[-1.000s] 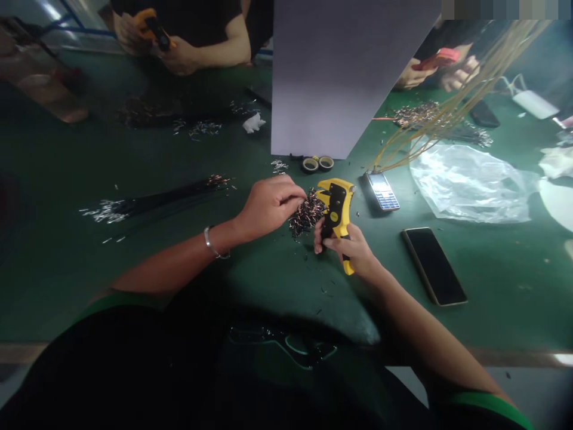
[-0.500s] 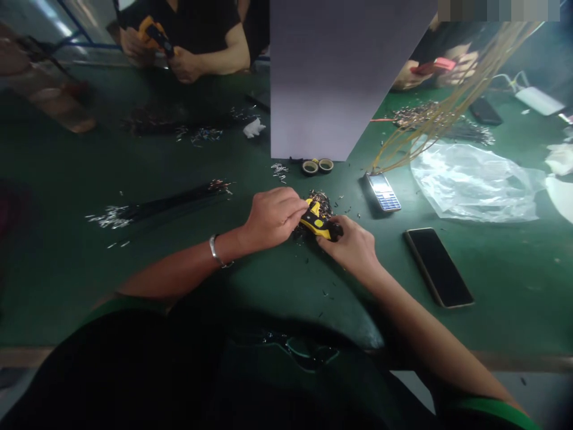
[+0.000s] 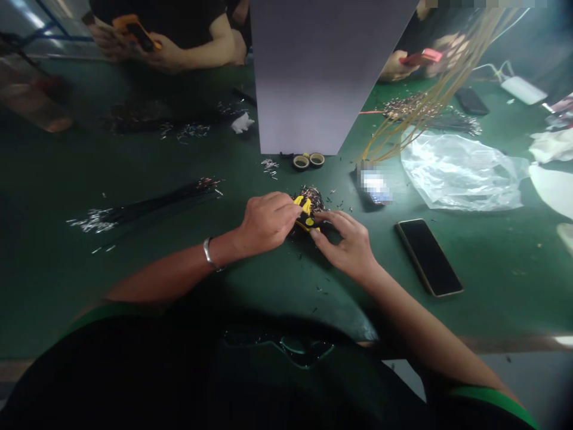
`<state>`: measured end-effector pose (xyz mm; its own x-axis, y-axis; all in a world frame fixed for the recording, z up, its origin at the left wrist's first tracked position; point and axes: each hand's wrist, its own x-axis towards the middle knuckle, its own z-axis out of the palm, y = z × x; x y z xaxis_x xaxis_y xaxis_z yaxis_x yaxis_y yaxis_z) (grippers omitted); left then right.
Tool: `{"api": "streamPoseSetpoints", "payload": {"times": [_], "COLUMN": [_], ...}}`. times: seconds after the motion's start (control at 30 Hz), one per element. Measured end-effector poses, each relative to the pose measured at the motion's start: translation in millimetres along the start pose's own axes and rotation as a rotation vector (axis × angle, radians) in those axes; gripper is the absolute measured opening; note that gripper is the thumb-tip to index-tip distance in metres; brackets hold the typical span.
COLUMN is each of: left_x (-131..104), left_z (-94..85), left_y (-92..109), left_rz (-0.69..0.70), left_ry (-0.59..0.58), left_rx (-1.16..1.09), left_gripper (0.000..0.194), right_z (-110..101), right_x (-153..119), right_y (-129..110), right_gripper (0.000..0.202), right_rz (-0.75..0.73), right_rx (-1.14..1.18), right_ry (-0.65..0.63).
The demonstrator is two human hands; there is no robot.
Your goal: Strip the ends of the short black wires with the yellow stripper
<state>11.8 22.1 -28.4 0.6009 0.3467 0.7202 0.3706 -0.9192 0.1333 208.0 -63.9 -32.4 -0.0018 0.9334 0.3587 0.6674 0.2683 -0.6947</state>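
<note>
Centrally, right hand (image 3: 347, 243) grasping one yellow tool (image 3: 309, 221), left hand (image 3: 268, 223) pinched at its nose, contents unclear; two tape rolls (image 3: 301, 169)

Stripper tool (image 3: 308, 222) sits between the person's left hand (image 3: 267, 222) and right hand (image 3: 344, 243), pile of scraps (image 3: 314, 196) right behind it, two tape rolls (image 3: 301, 162) further back. Wire bundle's (image 3: 154, 202) well off left. Phone's (image 3: 430, 257) on the right, plastic bag (image 3: 465, 173) behind it, plus probably a small handset (image 3: 375, 185), too blurry to swear to.

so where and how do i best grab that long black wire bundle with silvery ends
Probably pinch the long black wire bundle at mid-length, from above, across its length: it lies flat and narrow there, while its silvery ends fan out.
</note>
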Motion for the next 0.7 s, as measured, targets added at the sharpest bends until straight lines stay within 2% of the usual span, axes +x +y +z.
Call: {"api": "streamPoseSetpoints", "payload": {"times": [0.2,0.33,0.53,0.63,0.7], "left_x": [-3,0,4,2,2], "left_z": [2.1,-1.0,-3.3,-2.2,-2.3], "left_y": [5,0,-6,-3,-2], "left_rz": [0.032,-0.055,-0.171,-0.190,-0.198], "left_ry": [0.006,0.029,0.099,0.090,0.101], "left_rx": [-0.011,-0.004,-0.049,-0.029,-0.012], "left_gripper": [0.014,0.018,0.013,0.015,0.016], "right_z": [0,-3,-4,-2,1], "right_x": [-2,-4,3,6,6], "right_y": [0,0,6,12,15], "right_gripper": [0.016,0.016,0.024,0.036,0.040], "right_rz": [0.017,0.014,0.034,0.063,0.083], "right_rx": [0.079,0.065,0.018,-0.051,-0.204], "right_ry": [-0.015,0.001,0.092,0.022,-0.056]}}
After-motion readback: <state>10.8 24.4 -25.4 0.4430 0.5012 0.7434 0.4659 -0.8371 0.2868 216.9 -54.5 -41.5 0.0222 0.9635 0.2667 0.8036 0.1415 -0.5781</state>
